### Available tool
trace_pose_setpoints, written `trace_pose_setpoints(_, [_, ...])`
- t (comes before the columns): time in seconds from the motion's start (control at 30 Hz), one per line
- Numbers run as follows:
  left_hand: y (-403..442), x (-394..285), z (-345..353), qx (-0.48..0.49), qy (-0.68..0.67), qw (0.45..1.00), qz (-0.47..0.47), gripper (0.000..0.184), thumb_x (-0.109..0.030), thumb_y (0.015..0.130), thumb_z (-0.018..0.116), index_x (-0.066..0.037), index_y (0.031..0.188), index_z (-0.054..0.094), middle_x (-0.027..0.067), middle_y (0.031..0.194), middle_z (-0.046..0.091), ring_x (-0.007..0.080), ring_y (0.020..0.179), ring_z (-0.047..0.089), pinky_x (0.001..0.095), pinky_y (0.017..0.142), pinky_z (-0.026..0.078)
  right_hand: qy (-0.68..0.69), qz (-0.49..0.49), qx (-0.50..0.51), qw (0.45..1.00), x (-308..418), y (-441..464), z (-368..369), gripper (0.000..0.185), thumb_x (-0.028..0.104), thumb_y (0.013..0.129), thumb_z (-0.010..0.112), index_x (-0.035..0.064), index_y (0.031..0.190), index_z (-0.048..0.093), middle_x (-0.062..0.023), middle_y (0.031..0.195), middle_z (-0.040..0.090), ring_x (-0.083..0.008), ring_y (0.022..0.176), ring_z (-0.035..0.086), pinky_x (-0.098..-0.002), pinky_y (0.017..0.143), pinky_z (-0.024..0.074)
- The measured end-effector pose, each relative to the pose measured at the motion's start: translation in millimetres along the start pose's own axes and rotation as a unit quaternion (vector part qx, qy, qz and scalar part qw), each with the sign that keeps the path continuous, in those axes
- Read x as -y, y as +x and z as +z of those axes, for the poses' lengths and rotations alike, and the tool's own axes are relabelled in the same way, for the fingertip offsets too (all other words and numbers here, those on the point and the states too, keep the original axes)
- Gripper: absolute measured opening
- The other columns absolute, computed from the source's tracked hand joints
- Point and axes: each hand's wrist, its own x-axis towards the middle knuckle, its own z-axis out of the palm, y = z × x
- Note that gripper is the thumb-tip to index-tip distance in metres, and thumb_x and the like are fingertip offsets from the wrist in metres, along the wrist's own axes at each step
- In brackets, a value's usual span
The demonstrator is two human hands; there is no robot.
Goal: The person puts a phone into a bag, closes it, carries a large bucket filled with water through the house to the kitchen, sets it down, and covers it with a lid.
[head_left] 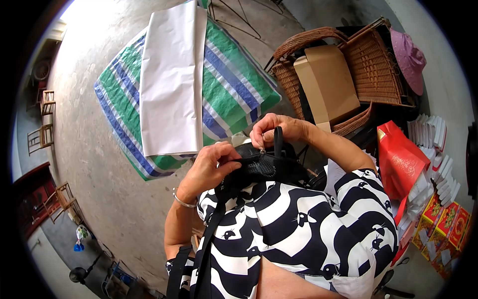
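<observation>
Left hand (213,162) pinching bag (265,168) edge, right hand (277,129) on zipper (262,151), wide floor (82,164) leftward

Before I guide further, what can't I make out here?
In the head view:
Inside of the black bag: hidden by its dark fabric.
Middle of the striped bundle: covered by the white sheet.
Fine lettering on the red-and-yellow boxes: too small.
Inside of the cardboard box: hidden by its panels.

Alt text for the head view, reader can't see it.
A person's left hand holds the edge of a black mesh zippered bag while the right hand pinches its zipper pull. Beyond, a large white sheet lies on green-blue-white striped plastic.
</observation>
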Motion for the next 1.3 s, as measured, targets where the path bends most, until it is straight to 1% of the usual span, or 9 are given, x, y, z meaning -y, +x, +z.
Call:
trace_pose_setpoints(0.17, [1.9, 2.0, 0.9, 0.003, -0.008, 1.000, 0.004, 0.013, -0.001, 0.069, 0.065, 0.000, 0.078, 0.056, 0.0052, 0.064, 0.049, 0.0152, 0.058, 0.046, 0.0274, 0.053, 0.038, 0.011, 0.006, -0.001, 1.000, 3.4, -1.1, -3.5, 0.017, 0.018, 0.082, 0.059, 0.0010, 0.080, 0.060, -0.0075, 0.078, 0.055, -0.0082, 0.059, 0.041, -0.0205, 0.052, 0.0306])
trace_pose_setpoints(0.33, [6.3, -2.0, 2.3, 0.009, -0.006, 0.999, -0.041, 0.014, -0.007, 0.074, 0.063, 0.001, 0.084, 0.056, 0.0054, 0.066, 0.050, 0.0144, 0.058, 0.045, 0.0274, 0.055, 0.038, 0.017, 0.006, -0.026, 1.000, -1.8, -5.3, -12.4, 0.011, 0.012, 0.082, 0.057, 0.0005, 0.083, 0.059, -0.0078, 0.085, 0.058, -0.0155, 0.083, 0.054, -0.0257, 0.075, 0.0425])
trace_pose_setpoints(0.6, [20.6, 10.9, 7.6, 0.024, -0.043, 0.998, -0.028, 0.021, -0.009, 0.083, 0.056, 0.004, 0.099, 0.058, 0.0021, 0.076, 0.050, 0.0078, 0.069, 0.045, 0.0217, 0.063, 0.039, -0.015, 0.003, -0.104, 0.994, 4.2, -14.5, -17.7, 0.016, 0.014, 0.080, 0.058, 0.0010, 0.090, 0.059, -0.0037, 0.081, 0.056, -0.0098, 0.072, 0.049, -0.0213, 0.067, 0.0392])
trace_pose_setpoints(0.7, [20.3, 11.8, 5.6, 0.018, -0.054, 0.998, -0.035, 0.021, -0.009, 0.084, 0.055, 0.005, 0.099, 0.058, 0.0017, 0.076, 0.050, 0.0080, 0.069, 0.045, 0.0221, 0.063, 0.039, -0.323, 0.016, -0.244, 0.914, 18.7, -30.2, -14.8, 0.019, 0.009, 0.076, 0.059, 0.0028, 0.094, 0.060, -0.0032, 0.088, 0.061, -0.0071, 0.082, 0.055, -0.0219, 0.075, 0.0445])
trace_pose_setpoints(0.87, [19.3, 12.7, -1.4, 0.001, -0.031, 0.998, -0.045, 0.025, -0.014, 0.083, 0.057, 0.004, 0.100, 0.058, 0.0019, 0.077, 0.051, 0.0096, 0.073, 0.048, 0.0236, 0.067, 0.041, -0.360, 0.106, -0.227, 0.899, 54.8, -82.3, 9.9, 0.015, 0.009, 0.076, 0.058, 0.0001, 0.088, 0.062, -0.0028, 0.074, 0.062, -0.0080, 0.068, 0.057, -0.0225, 0.061, 0.0462])
trace_pose_setpoints(0.93, [24.5, 21.1, -0.2, -0.014, -0.071, 0.997, -0.013, 0.038, -0.022, 0.082, 0.061, 0.001, 0.110, 0.054, 0.0049, 0.088, 0.056, 0.0127, 0.083, 0.052, 0.0263, 0.079, 0.042, -0.336, 0.282, -0.151, 0.886, 59.0, -88.7, 30.3, 0.015, 0.010, 0.077, 0.057, -0.0025, 0.084, 0.062, -0.0047, 0.070, 0.061, -0.0086, 0.064, 0.056, -0.0230, 0.059, 0.0454])
trace_pose_setpoints(1.03, [39.0, 23.7, -0.2, 0.010, -0.108, 0.994, 0.002, 0.055, -0.030, 0.079, 0.065, -0.003, 0.123, 0.045, 0.0108, 0.106, 0.056, 0.0178, 0.102, 0.051, 0.0308, 0.091, 0.038, -0.464, 0.128, -0.205, 0.852, 21.2, -89.1, 30.3, 0.022, 0.012, 0.077, 0.054, -0.0061, 0.090, 0.059, -0.0104, 0.068, 0.060, -0.0135, 0.064, 0.056, -0.0268, 0.061, 0.0462])
trace_pose_setpoints(1.13, [58.1, 19.4, -1.8, 0.102, -0.206, 0.973, -0.009, 0.068, -0.034, 0.075, 0.068, -0.005, 0.129, 0.038, 0.0168, 0.119, 0.050, 0.0263, 0.114, 0.045, 0.0353, 0.097, 0.033, -0.414, 0.061, -0.232, 0.878, 6.9, -85.1, 34.1, 0.024, 0.009, 0.075, 0.055, -0.0065, 0.093, 0.058, -0.0086, 0.074, 0.059, -0.0145, 0.065, 0.053, -0.0273, 0.064, 0.0460])
trace_pose_setpoints(1.3, [83.3, 31.5, 3.5, 0.190, -0.268, 0.943, -0.043, 0.076, -0.033, 0.070, 0.073, -0.001, 0.129, 0.035, 0.0171, 0.115, 0.051, 0.0251, 0.110, 0.047, 0.0350, 0.094, 0.036, -0.351, 0.025, -0.315, 0.882, -20.3, -87.5, 35.5, 0.026, 0.004, 0.074, 0.057, -0.0047, 0.099, 0.057, -0.0074, 0.081, 0.061, -0.0129, 0.071, 0.056, -0.0238, 0.068, 0.0458])
